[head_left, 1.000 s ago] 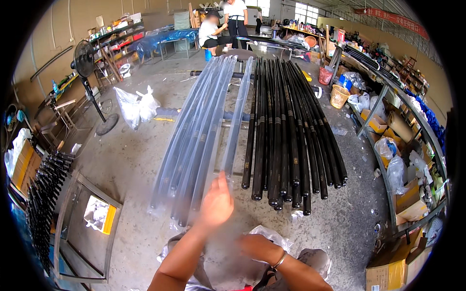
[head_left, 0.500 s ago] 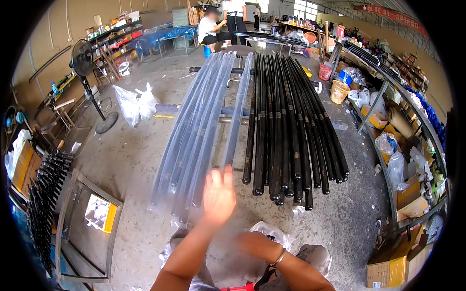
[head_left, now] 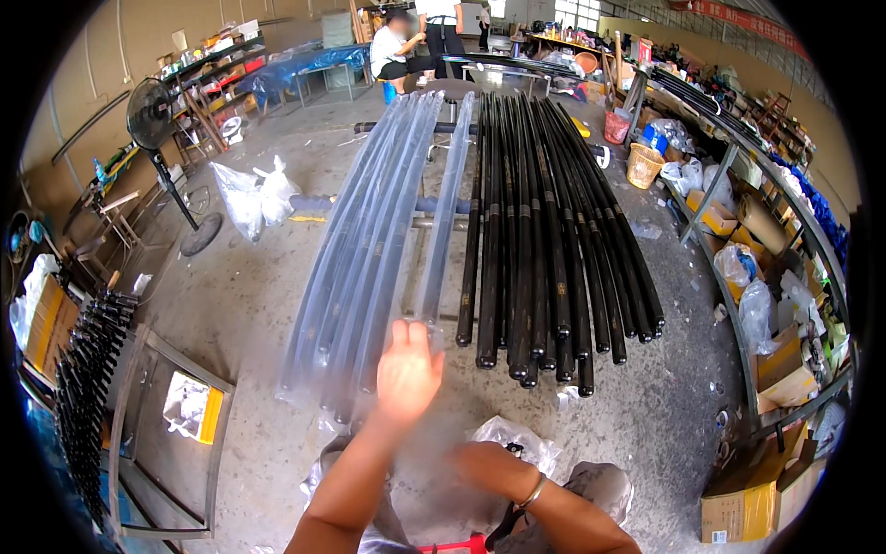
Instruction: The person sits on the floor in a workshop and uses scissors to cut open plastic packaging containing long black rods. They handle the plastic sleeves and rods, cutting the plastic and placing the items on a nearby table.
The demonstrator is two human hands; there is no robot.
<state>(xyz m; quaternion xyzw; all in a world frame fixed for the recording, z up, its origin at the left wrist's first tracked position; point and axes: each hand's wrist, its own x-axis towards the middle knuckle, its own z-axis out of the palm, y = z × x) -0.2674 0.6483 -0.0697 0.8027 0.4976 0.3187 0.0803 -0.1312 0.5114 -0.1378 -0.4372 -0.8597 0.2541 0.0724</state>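
Several long black rods in clear plastic sleeves (head_left: 355, 258) lie side by side, left of the middle. One sleeved rod (head_left: 445, 222) lies apart from them, and its near end runs to my left hand (head_left: 409, 369). The fingers of that hand are bent together around this end and hide it. To the right are several bare black rods (head_left: 523, 268) with rounded, glossy near ends and small gold markings. My right hand (head_left: 484, 466), with a bangle at the wrist, is near my lap; motion blurs its fingers, and anything in them is unclear.
A padded crossbar (head_left: 318, 205) supports the rods. At left are a standing fan (head_left: 152, 120), white plastic bags (head_left: 258, 194) and a metal frame (head_left: 138, 425). A loaded shelf (head_left: 738, 157) and cardboard box (head_left: 748, 499) line the right. Two people (head_left: 397, 51) are beyond the rods.
My left hand has moved slightly left and its fingers have drawn closer together at the sleeved rod's end. That rod's near end has shifted a little left. My right hand stays blurred near my lap.
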